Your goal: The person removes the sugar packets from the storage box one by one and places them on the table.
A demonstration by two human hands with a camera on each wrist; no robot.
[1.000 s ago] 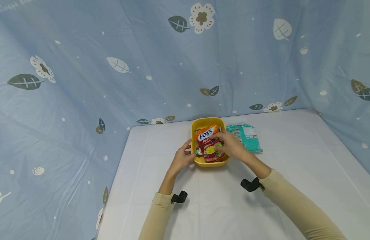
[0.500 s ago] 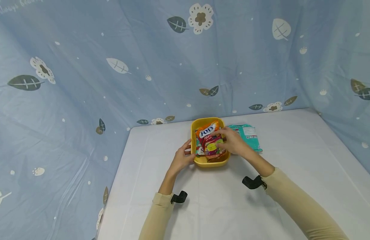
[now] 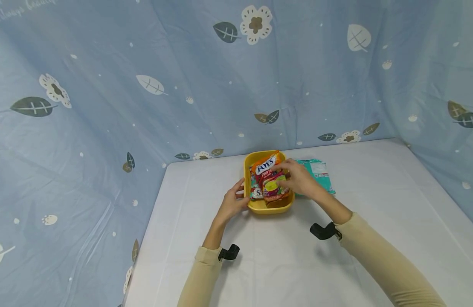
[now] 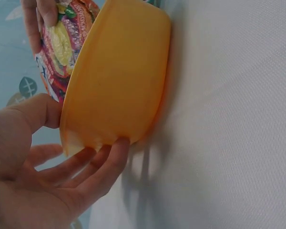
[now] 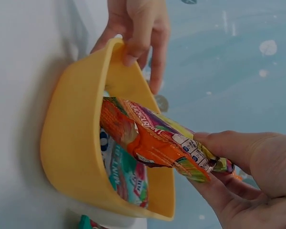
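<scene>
Head view, frame centre: right hand (image 3: 299, 182) pinches candy bag (image 3: 270, 177); left hand (image 3: 233, 202) grips bin (image 3: 268, 208). Right wrist view alone shows a mint bag (image 5: 126, 177) beneath.

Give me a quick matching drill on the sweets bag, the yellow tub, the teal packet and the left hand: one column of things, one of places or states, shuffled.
Things:
1. orange sweets bag
2. yellow tub
3. teal packet
4. left hand

States:
A. lying flat on the table, right of the tub
B. steadying the tub's left edge
C. pinched by the right hand, half out of the tub
D. standing on the white table

Pairs: 1-C, 2-D, 3-A, 4-B
</scene>
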